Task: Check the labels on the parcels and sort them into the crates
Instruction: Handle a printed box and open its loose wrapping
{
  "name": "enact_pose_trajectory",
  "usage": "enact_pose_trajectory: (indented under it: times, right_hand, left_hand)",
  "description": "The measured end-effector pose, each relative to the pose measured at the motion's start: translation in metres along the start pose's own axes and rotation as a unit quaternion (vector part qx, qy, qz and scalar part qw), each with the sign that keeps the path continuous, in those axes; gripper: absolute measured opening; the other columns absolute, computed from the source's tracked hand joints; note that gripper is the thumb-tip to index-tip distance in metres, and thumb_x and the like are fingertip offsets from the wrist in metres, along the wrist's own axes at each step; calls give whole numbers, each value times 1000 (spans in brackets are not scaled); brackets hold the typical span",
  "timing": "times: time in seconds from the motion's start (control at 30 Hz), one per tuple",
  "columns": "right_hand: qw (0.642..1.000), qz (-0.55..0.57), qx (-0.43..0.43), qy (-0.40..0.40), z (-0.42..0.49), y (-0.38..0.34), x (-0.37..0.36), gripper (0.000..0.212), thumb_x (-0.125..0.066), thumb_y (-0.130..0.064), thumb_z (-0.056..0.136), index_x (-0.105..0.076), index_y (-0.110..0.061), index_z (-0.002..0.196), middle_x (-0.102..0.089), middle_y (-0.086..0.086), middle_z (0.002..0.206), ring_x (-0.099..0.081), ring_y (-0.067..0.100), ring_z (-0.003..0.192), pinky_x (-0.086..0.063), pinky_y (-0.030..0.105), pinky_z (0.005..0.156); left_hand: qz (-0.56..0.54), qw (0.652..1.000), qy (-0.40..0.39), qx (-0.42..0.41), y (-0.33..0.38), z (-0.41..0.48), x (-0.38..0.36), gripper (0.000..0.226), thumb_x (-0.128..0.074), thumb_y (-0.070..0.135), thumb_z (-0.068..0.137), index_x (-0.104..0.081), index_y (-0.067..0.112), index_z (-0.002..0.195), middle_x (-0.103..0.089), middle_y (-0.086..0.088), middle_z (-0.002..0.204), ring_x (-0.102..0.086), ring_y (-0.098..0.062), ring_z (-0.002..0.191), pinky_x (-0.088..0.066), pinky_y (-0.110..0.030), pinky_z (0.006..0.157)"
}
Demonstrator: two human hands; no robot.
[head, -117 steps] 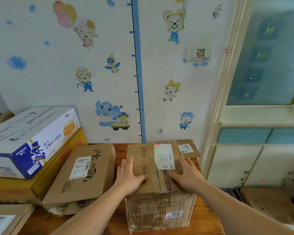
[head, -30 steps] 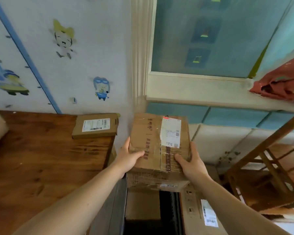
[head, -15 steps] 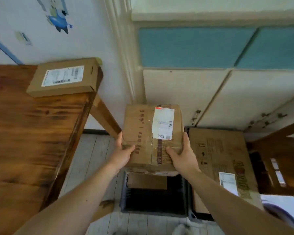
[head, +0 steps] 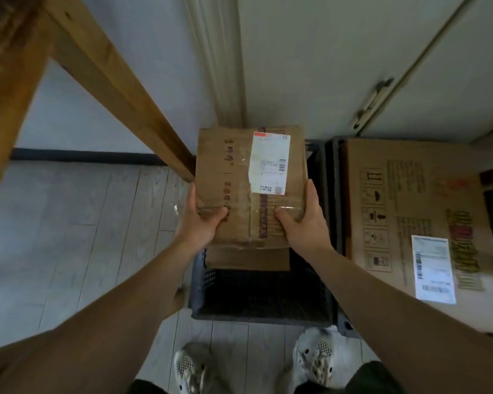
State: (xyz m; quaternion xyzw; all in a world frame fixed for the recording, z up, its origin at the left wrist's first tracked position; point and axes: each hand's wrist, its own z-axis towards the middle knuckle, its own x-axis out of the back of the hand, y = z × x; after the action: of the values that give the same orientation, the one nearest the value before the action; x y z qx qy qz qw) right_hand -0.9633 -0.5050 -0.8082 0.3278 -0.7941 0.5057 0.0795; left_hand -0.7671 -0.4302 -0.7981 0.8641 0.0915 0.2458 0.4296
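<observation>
Both grips — left grip [head: 201, 223], right grip [head: 302, 221] — clasp the parcel [head: 225, 180] over the crate [head: 264, 295].

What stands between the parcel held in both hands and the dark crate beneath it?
Nothing visible covers the crate. A flat brown box already lies inside, at its far end, under the held parcel.
</observation>
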Motion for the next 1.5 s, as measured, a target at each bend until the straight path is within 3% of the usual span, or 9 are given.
enact_pose_trajectory:
  times: [0.23,0.47,0.8,0.9,0.97,1.03,1.1,1.23,1.5]
  right_hand:
    - [1000,-19,15,7,10,8,-10,89,-60,-48,92,3,-39,155,-31,1,151,-43,20,128,-37,31,95]
    - [1000,0,12,15,15,2,-10,90,-63,-48,90,0,-43,154,-34,-9,153,-45,16,130,-44,41,105]
    - [998,-12,30,44,60,-22,-15,88,-63,-46,90,-4,-39,156,-37,1,146,-47,20,123,-36,31,89]
    - [999,-26,27,32,60,-25,-15,90,-61,-48,91,-1,-37,156,-32,4,150,-44,23,128,-35,31,91]
    - [997,-69,28,25,53,-25,-13,91,-57,-54,91,3,-35,156,-23,4,156,-35,27,137,-35,38,103]
    - [982,-176,63,38,41,-25,-10,90,-52,-62,90,2,-34,156,-5,5,163,-9,28,149,-17,49,119]
    - [940,-306,146,34,28,-26,-7,88,-45,-70,88,1,-37,155,9,3,164,12,25,151,5,50,120]
    - [876,-435,200,-56,22,-28,-13,84,-27,-77,87,2,-38,156,16,0,164,22,27,149,10,56,119]
    - [850,-495,159,-89,40,-23,-23,83,-11,-78,86,9,-37,155,22,3,163,25,29,148,9,58,118]
  left_hand:
    - [-10,1000,14,-17,-23,18,0,79,-69,28,88,-21,47,147,-54,24,122,-53,-8,117,-46,-46,103]
    - [-10,1000,8,-24,-24,27,4,89,-68,26,90,-9,36,156,-43,6,149,-45,-16,133,-41,-38,106]
    - [24,999,7,-39,1,76,8,79,-65,34,91,-16,40,152,-47,8,145,-45,-19,132,-39,-53,110]
    - [46,998,-6,-31,7,79,11,82,-65,35,92,-12,38,154,-43,6,149,-42,-21,135,-36,-51,112]
    - [94,995,2,-31,10,73,13,88,-63,40,91,-4,37,155,-27,4,158,-30,-23,143,-28,-53,116]
    - [208,973,41,-93,12,61,15,88,-57,53,90,0,37,155,-7,6,164,-10,-24,150,-15,-55,119]
    - [361,914,56,-174,10,46,12,83,-42,62,91,2,35,156,6,6,164,8,-22,151,-3,-51,118]
    - [536,822,-31,-191,5,32,6,78,-17,68,90,6,32,155,17,1,163,22,-23,148,6,-54,120]
    - [558,807,-38,-191,-2,48,-2,76,-16,67,91,-1,31,156,14,0,164,19,-25,149,5,-51,119]
